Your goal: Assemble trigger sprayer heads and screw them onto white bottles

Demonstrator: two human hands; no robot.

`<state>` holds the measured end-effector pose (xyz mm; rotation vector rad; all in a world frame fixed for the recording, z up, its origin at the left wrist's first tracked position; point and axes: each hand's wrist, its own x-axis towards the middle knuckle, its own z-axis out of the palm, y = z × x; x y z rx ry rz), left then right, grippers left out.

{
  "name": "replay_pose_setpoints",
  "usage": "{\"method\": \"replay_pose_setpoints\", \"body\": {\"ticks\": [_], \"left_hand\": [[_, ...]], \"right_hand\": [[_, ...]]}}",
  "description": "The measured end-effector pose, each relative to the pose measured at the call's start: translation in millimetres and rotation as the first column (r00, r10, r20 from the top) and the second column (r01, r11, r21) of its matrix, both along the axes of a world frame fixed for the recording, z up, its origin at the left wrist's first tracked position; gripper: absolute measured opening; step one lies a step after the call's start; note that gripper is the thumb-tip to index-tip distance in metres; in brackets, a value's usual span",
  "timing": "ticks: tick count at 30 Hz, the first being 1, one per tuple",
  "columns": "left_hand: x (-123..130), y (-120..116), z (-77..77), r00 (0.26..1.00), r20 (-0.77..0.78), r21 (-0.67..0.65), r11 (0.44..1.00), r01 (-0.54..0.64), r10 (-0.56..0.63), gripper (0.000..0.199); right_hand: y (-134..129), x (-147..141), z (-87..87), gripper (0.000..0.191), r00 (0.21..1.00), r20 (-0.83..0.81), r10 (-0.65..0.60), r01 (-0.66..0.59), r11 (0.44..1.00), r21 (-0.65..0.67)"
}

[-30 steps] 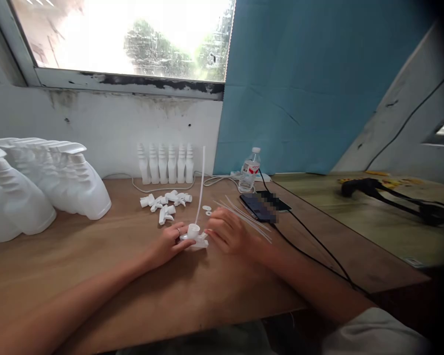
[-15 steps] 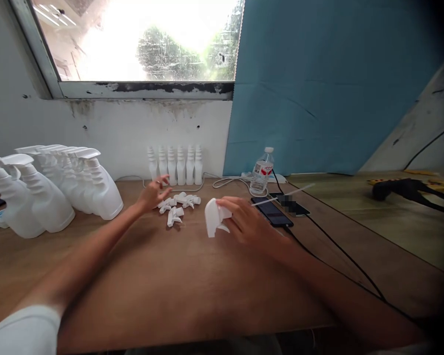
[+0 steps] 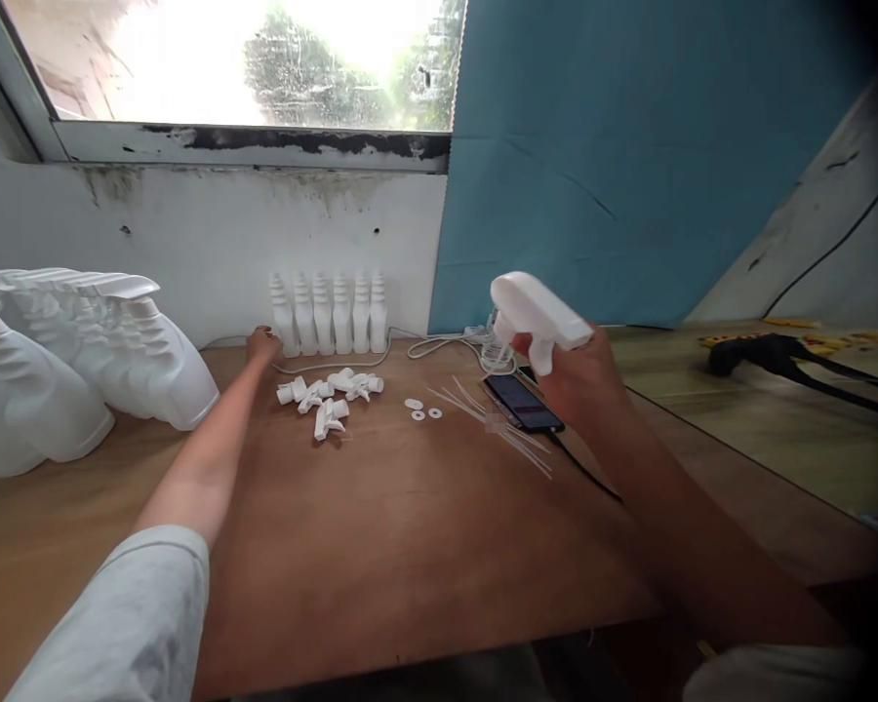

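My right hand is closed round a white spray trigger head, raised over the right part of the table, its nozzle end toward the right. Far back on the left, my left hand touches or nearly touches the leftmost of several small white bottles standing in a row by the wall; its fingers are too small to read. Loose white trigger heads lie in a group in front of that row. Small white washers and thin clear tubes rest to their right.
Large white bottles stand at the left. A phone with a black cable lies at the right, and a clear water bottle is mostly hidden behind the raised trigger head. A white cable runs along the wall.
My right hand has lifted the trigger head up and to the right, and it has turned. My left hand has moved from near the loose heads to the row's left end. The view has shifted.
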<state>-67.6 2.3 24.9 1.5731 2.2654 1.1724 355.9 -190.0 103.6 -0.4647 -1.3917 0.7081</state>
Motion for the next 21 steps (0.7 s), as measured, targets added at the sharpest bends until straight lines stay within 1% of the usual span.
{"method": "replay_pose_setpoints", "body": {"ticks": [2, 4, 6, 7, 8, 9, 12, 14, 17, 19, 21], "left_hand": [[-9.6, 2.9, 3.6, 1.000, 0.002, -0.038, 0.999, -0.020, 0.020, 0.043], [-13.9, 8.3, 7.0, 1.000, 0.005, -0.056, 0.998, -0.030, 0.031, 0.060], [-11.4, 14.9, 7.5, 0.999, 0.009, -0.053, 0.998, -0.035, 0.036, 0.077], [-8.0, 17.7, 6.6, 0.999, 0.010, -0.050, 0.998, -0.037, 0.038, 0.081], [-3.6, 19.8, 5.0, 0.999, 0.011, -0.049, 0.998, -0.038, 0.039, 0.079], [1.0, 20.8, 3.2, 0.999, 0.010, -0.048, 0.998, -0.040, 0.040, 0.073], [10.8, 15.0, 1.4, 0.998, -0.006, -0.025, 0.998, -0.062, 0.062, 0.049], [11.4, 4.2, 7.4, 0.996, -0.025, 0.011, 0.996, -0.085, 0.085, 0.040], [9.2, -21.3, 26.7, 0.993, -0.062, 0.088, 0.992, -0.094, 0.100, 0.037], [12.7, -45.3, 39.5, 0.992, -0.093, 0.150, 0.986, -0.067, 0.082, 0.037], [22.9, -75.8, 46.0, 0.991, -0.130, 0.205, 0.979, 0.005, 0.022, 0.036]], "right_hand": [[4.4, -2.0, -1.8, 0.023, 0.998, -0.056, 0.005, -0.009, 0.998, -0.067], [6.4, -5.0, -3.1, 0.026, 0.997, -0.078, 0.014, -0.024, 0.993, -0.119], [5.4, -7.4, -3.3, 0.030, 0.996, -0.073, 0.045, -0.056, 0.987, -0.149], [4.0, -8.0, -3.1, 0.032, 0.996, -0.065, 0.065, -0.075, 0.984, -0.161], [2.4, -8.2, -2.8, 0.032, 0.995, -0.055, 0.083, -0.092, 0.981, -0.171], [0.7, -7.9, -2.3, 0.032, 0.994, -0.043, 0.099, -0.105, 0.978, -0.179], [-2.3, -5.3, -0.3, 0.032, 0.992, -0.009, 0.126, -0.126, 0.976, -0.176], [-1.5, -2.7, 1.0, 0.033, 0.992, -0.005, 0.128, -0.128, 0.979, -0.157], [3.1, 1.9, 1.2, 0.031, 0.995, -0.029, 0.091, -0.093, 0.990, -0.102], [6.8, 5.6, -0.4, 0.029, 0.997, -0.044, 0.066, -0.069, 0.996, -0.059], [9.0, 9.8, -1.9, 0.030, 0.993, -0.090, 0.072, -0.076, 0.996, -0.043]]}}
